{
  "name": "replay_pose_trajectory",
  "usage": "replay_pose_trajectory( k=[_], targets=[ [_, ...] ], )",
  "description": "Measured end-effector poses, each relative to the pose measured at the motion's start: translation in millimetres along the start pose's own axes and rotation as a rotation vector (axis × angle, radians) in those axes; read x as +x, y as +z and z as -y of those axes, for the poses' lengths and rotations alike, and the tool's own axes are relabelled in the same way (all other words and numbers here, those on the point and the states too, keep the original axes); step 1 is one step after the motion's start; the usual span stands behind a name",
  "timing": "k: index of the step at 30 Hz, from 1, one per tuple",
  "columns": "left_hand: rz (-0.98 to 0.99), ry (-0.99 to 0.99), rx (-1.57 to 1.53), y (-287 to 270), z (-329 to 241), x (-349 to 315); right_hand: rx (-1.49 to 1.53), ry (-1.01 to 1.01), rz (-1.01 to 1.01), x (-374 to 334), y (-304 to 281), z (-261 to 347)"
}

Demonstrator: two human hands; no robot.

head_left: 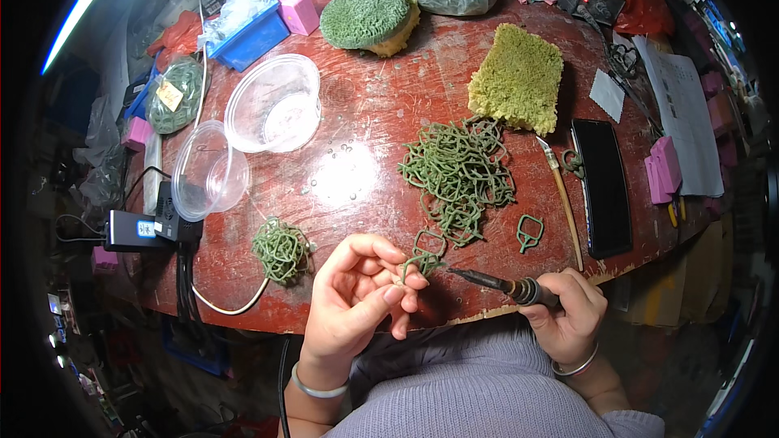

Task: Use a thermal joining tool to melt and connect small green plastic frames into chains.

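Observation:
My left hand [361, 284] is near the table's front edge, pinching a small green loop-shaped piece [422, 263] between thumb and fingertips. My right hand [572, 308] is wrapped around the dark handle of a soldering iron [487, 280]. The iron's thin tip points left, just short of the green piece. Beyond my hands lies a tangled heap of green loop pieces [458, 174]. One loose green loop with a short stem [530, 233] rests right of the heap. A smaller cluster of green loops [281, 251] sits left of my left hand.
Clear plastic tubs [276, 105] stand at left. A yellow-green sponge block [519, 77], a wooden-handled knife [561, 203] and a black phone [602, 186] lie at right. Farther back are a green-topped round sponge [369, 20] and a blue bin [251, 38]. Cables run along the left side.

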State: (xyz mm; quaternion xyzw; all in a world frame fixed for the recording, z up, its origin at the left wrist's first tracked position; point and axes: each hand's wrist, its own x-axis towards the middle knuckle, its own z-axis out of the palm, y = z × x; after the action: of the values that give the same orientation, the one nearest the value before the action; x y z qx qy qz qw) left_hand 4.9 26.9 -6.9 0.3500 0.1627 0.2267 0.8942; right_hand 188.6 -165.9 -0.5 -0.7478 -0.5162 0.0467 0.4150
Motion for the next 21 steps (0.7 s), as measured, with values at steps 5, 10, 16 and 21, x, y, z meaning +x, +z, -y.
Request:
replay_pose_trajectory(
  k=[5,10,16,21],
  targets=[
    [-0.029,0.091,0.093,5,3,-2,-0.026,-0.019,0.015,-1,-2,1],
    [-0.065,0.244,0.317,8,9,-6,0.007,-0.02,0.062,-1,1,6],
    [-0.053,0.374,0.511,8,13,-5,-0.003,-0.027,0.07,0,1,7],
    [-0.041,0.396,0.57,7,15,-4,0.003,-0.046,0.002,-2,9,3]
  ],
)
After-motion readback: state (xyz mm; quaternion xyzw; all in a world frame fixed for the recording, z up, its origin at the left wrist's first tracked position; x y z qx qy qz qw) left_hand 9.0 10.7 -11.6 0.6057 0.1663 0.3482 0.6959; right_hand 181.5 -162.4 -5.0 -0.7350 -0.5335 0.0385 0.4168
